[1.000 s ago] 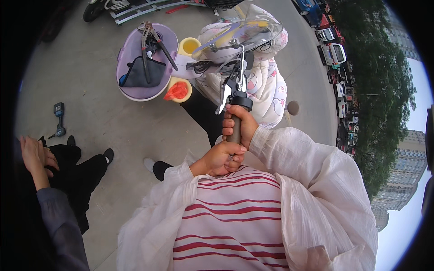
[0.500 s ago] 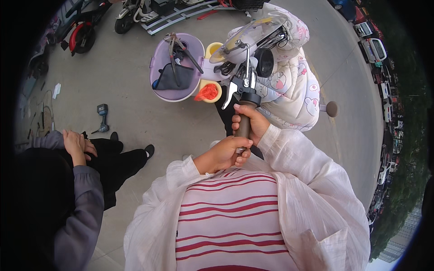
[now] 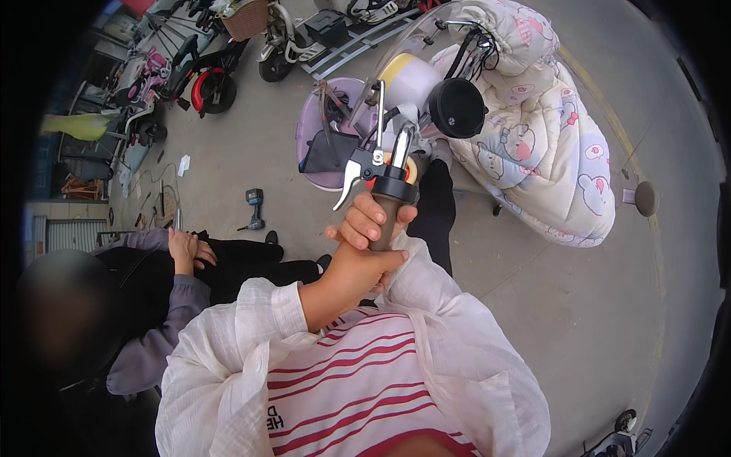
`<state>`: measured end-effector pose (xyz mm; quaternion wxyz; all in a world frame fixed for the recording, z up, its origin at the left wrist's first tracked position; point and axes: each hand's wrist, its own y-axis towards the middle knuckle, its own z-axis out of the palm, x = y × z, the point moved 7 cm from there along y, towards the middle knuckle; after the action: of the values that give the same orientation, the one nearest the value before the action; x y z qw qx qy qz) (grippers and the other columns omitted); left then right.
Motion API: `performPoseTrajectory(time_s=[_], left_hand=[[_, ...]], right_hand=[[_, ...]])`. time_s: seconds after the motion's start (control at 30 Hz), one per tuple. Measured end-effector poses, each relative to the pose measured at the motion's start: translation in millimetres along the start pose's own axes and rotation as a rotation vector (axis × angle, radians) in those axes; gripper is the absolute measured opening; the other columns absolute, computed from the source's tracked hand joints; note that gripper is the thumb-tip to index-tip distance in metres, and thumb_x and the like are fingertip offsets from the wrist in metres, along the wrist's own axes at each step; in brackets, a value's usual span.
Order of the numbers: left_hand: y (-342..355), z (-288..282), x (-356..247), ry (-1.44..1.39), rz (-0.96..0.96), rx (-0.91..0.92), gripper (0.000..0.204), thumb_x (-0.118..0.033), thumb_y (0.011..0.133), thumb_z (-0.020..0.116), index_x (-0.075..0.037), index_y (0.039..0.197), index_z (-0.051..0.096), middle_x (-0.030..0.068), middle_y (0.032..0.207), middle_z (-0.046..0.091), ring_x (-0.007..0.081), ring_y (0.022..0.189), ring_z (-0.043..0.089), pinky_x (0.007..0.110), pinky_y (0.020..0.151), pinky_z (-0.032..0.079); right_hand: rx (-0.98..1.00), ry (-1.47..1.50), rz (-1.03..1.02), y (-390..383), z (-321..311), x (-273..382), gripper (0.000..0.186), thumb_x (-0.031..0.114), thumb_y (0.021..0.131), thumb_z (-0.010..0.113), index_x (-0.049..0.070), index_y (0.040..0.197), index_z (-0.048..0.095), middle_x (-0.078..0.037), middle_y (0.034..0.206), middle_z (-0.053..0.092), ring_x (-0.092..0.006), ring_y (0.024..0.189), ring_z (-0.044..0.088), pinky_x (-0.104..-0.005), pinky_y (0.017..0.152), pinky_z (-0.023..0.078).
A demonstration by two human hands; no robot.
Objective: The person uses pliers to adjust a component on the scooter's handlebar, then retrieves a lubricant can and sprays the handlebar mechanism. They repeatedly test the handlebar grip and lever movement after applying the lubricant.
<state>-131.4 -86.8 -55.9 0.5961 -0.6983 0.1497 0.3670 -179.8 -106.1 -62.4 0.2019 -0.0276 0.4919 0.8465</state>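
Observation:
A brown handlebar grip point(image 3: 387, 217) points toward me, with a silver brake lever point(image 3: 351, 180) and a black collar point(image 3: 390, 189) at its far end. My right hand point(image 3: 371, 219) is closed around the upper part of the grip, its fingers curled over the top. Just below, my left hand point(image 3: 349, 276) wraps the lower end, its thumb lying across. The grip's near end is hidden in my hands. Past the collar run a chrome bar point(image 3: 402, 145) and a round black mirror point(image 3: 455, 108). A padded cartoon-print cover point(image 3: 525, 145) hangs over the scooter's right side.
A lilac tub point(image 3: 324, 181) holds pliers point(image 3: 327, 114) and a dark pouch point(image 3: 329, 152). Beyond the bar rises a clear windshield point(image 3: 396, 49). At left, another person point(image 3: 183, 251) sits with hands together near a cordless drill point(image 3: 254, 208). Parked scooters point(image 3: 213, 90) stand behind.
The view has swung, shifting the surroundings. My right hand's fingers now curl over the upper grip, and my left hand has rolled so its back faces up. Both stay on the grip.

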Motion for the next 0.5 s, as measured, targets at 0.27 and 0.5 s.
performPoseTrajectory(time_s=[0.27,0.5], left_hand=[[3.7,1.6,6.9,0.169,-0.169,0.008,0.015,-0.014,0.083,0.063,-0.003,0.078,0.054,0.0011,0.054,0.051,0.01,0.04,0.051,0.023,0.035,0.037],[1.6,1.4,4.5,0.031,-0.088,0.173,0.019,-0.01,0.08,0.06,-0.003,0.064,0.053,0.0048,0.053,0.051,0.0127,0.041,0.048,0.026,0.038,0.035]], right_hand=[[-0.378,0.057,0.133,-20.4,4.8,9.1,0.028,0.036,0.086,0.063,0.017,0.076,0.045,0.007,0.059,0.048,-0.0115,0.061,0.055,-0.0328,0.093,0.036],[-0.798,-0.166,0.23,-23.0,11.8,14.8,0.03,0.033,0.082,0.063,0.017,0.07,0.041,0.007,0.051,0.041,-0.0097,0.051,0.048,-0.0308,0.085,0.04]])
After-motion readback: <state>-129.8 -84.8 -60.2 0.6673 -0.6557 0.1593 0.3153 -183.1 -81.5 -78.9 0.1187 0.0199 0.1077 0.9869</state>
